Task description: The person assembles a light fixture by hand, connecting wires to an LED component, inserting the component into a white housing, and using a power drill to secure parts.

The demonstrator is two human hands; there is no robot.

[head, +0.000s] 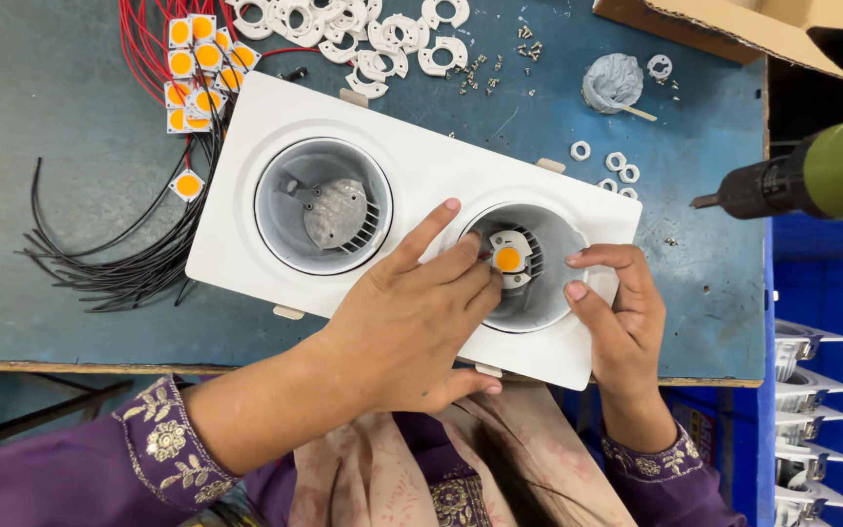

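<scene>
both hands at right well; left hand (412, 327) fingertips on led chip (507, 259)

Both hands (412, 322) (617, 312) on twin downlight housing (421, 166), LED chip (507, 259).

Matt white painted metal on the lamp housing (412, 166); dull grey ribbed metal in its 2 cups; worn, scratched blue paint on table (70, 117); brown cardboard box (734, 29).

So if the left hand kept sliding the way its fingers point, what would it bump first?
Probably the small white holder with the yellow chip in the right cup; the left hand fingertips look nearly there already.
</scene>
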